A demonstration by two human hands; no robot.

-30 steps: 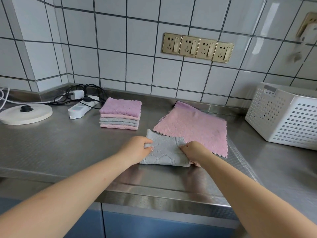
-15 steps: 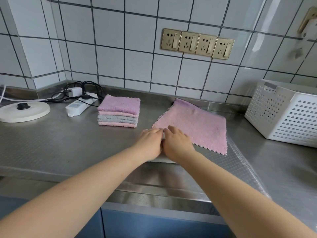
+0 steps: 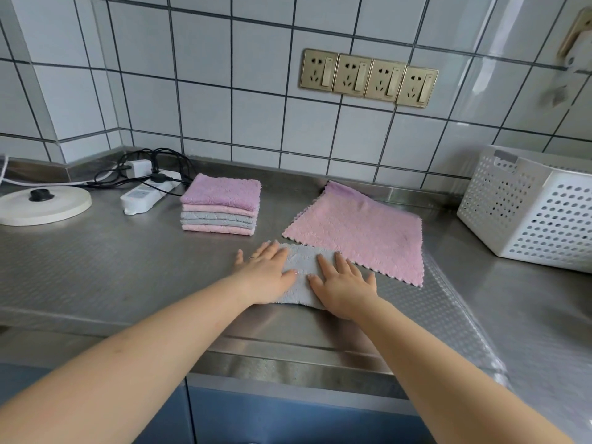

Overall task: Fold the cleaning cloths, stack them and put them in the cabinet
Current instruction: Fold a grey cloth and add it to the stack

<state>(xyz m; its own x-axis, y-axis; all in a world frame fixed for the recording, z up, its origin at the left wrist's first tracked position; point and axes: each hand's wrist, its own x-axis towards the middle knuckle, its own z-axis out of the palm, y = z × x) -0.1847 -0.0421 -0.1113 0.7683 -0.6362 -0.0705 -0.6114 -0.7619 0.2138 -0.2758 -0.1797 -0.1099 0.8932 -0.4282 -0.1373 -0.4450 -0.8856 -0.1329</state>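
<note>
A folded grey cloth (image 3: 302,267) lies on the steel counter (image 3: 96,267) in front of me. My left hand (image 3: 266,274) presses flat on its left part, fingers straight. My right hand (image 3: 344,283) presses flat on its right part, fingers spread. Just behind and to the right lies an unfolded pink cloth (image 3: 358,229), spread flat, its near edge touching the grey one. A stack of folded cloths (image 3: 221,205), purple on top with pink and grey below, stands to the back left.
A white perforated basket (image 3: 528,209) stands at the right. A white power strip (image 3: 144,195) with black cables and a round white base (image 3: 41,203) sit at the back left. Blue cabinet fronts (image 3: 256,418) run below the counter edge.
The hands folded the grey cloth over, came together on its middle, and have now slid apart sideways, flat on the cloth.
</note>
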